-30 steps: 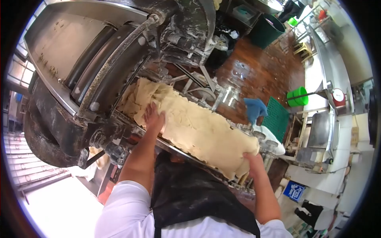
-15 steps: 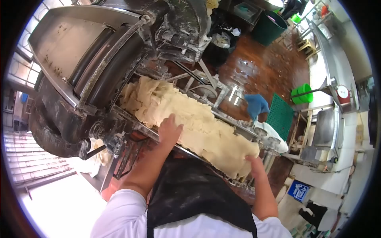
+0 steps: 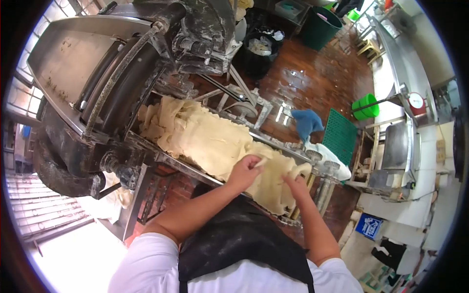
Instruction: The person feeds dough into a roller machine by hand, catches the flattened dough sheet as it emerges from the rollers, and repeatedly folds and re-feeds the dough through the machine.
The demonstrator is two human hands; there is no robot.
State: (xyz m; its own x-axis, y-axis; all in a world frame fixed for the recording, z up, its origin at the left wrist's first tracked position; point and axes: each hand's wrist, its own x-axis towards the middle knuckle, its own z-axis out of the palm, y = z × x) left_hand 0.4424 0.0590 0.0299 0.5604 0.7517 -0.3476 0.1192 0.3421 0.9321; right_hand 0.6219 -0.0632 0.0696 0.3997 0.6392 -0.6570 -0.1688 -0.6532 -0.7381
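A long, layered sheet of pale dough (image 3: pixel 210 139) lies on the machine's narrow bed, its left end crumpled beneath the rollers (image 3: pixel 119 88). My left hand (image 3: pixel 247 172) is closed on a small fold of the dough, right of the sheet's middle. Near the right end, my right hand (image 3: pixel 296 186) pinches the dough's edge, which curls up beside it. The fingertips of the right hand are partly hidden by dough. The two hands are a short way apart.
The metal tray (image 3: pixel 73 53) of the machine rises at upper left. Toothed gears (image 3: pixel 331 167) sit by the bed's right end. Beyond are a blue cloth (image 3: pixel 307 124), a green mat (image 3: pixel 340 136), a green bucket (image 3: pixel 365 107) and a dark bin (image 3: pixel 320 29). Part of a person (image 3: pixel 348 7) shows far off.
My left hand has moved right along the dough and closed on a fold. My right hand has shifted slightly left, and the dough's right end is now lifted and curled.
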